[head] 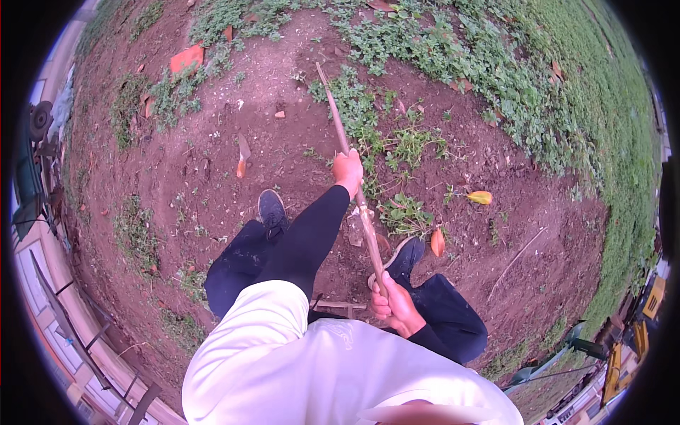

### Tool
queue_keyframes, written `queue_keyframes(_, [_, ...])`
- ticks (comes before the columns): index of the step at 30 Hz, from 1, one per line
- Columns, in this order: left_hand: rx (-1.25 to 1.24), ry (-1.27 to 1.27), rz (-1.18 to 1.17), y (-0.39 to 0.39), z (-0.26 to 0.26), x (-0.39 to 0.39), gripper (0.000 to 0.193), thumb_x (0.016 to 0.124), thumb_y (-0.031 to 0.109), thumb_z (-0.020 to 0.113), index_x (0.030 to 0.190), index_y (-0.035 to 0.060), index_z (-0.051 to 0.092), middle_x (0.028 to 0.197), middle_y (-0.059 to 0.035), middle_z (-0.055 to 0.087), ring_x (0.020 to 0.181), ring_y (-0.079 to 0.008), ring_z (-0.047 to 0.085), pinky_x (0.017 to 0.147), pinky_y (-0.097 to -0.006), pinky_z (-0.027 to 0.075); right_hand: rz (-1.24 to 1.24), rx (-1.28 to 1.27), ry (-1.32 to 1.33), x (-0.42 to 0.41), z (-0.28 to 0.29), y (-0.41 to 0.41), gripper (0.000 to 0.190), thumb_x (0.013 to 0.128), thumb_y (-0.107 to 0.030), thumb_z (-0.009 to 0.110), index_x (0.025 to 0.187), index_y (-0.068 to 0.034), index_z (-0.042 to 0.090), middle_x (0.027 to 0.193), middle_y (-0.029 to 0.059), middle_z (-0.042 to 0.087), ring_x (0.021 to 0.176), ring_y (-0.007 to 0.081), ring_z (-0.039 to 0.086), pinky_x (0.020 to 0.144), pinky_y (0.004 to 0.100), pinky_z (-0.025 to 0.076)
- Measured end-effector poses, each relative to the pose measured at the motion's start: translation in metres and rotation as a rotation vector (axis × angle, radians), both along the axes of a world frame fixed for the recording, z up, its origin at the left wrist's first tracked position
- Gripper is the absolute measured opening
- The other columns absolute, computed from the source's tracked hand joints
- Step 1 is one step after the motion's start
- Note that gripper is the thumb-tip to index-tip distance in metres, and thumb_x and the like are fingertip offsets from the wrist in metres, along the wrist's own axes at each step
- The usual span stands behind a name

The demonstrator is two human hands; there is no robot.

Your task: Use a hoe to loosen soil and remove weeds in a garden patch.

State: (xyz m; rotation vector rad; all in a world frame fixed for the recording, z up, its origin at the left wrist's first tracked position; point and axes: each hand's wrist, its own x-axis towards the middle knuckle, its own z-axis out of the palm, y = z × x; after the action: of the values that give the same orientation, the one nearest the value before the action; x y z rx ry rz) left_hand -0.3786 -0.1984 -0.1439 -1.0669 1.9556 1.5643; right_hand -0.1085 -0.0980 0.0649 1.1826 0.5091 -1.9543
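Note:
A long wooden pole [366,226] slants across the ground before me, likely a tool handle; no tool head can be made out at its far end. My left hand [348,171] is closed around its middle, with the arm stretched forward. Close to my body, my right hand [396,307] grips the near end. Past my left hand, the pole's tip lies over reddish-brown soil [287,138] beside a patch of low green weeds [350,101]. Loose, uprooted-looking weeds [406,215] lie just right of the pole, near my right shoe [406,257].
My left shoe [272,210] stands on bare soil. Nearby lie a trowel-like piece with an orange end [242,155], a yellow leaf [479,197] and an orange leaf [438,242]. A red tile piece [187,58] is farther off. Dense greenery [531,95] borders the right.

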Motion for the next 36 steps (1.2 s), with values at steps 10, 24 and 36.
queue_keyframes(10, [0.019, 0.047, 0.003, 0.043, 0.007, 0.163, 0.033, 0.102, 0.029, 0.057, 0.084, 0.0029, 0.048, 0.06, -0.0044, 0.05, 0.042, -0.0186, 0.051, 0.035, -0.0383, 0.042, 0.066, 0.091, -0.097, 0.105, 0.106, 0.051, 0.047, 0.104, -0.056, 0.045, 0.091, -0.011, 0.052, 0.063, -0.0051, 0.04, 0.051, 0.0093, 0.037, 0.046, 0.0258, 0.031])
queue_keyframes(24, [0.382, 0.171, 0.13, 0.001, 0.025, -0.048, 0.046, 0.103, 0.041, 0.05, 0.074, 0.005, 0.051, 0.054, -0.0029, 0.049, 0.038, -0.0188, 0.048, 0.036, -0.0388, 0.038, 0.197, 0.471, 0.184, -0.054, 0.033, -0.019, 0.046, 0.107, -0.049, 0.045, 0.095, -0.005, 0.054, 0.063, -0.0011, 0.045, 0.047, 0.0093, 0.042, 0.042, 0.0256, 0.033])
queue_keyframes(36, [0.205, 0.048, -0.049, 0.049, 0.009, 0.129, 0.045, 0.101, 0.04, 0.052, 0.079, 0.0008, 0.055, 0.06, -0.0108, 0.058, 0.047, -0.0274, 0.06, 0.043, -0.043, 0.047, 0.2, 0.413, -0.104, 0.089, 0.058, 0.006, 0.048, 0.106, -0.054, 0.041, 0.091, -0.01, 0.052, 0.06, -0.003, 0.041, 0.046, 0.0081, 0.035, 0.044, 0.0277, 0.033])
